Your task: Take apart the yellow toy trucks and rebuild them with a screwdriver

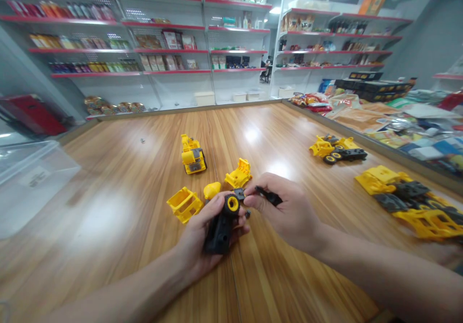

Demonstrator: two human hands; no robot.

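My left hand is wrapped round a black toy truck chassis, tilted so that a wheel with a yellow hub faces up. Close beside it, my right hand is closed in a pinch on a short black tool shaped like a screwdriver; its tip is hidden by the fingers. A small grey part shows between the hands. Just beyond them lie a yellow frame-shaped body part, a rounded yellow part and a yellow cab part.
A yellow toy construction vehicle stands farther back. Toy truck parts lie in piles at the right and near right. A clear plastic bin is at the left. Stocked shelves line the wall behind the wooden table.
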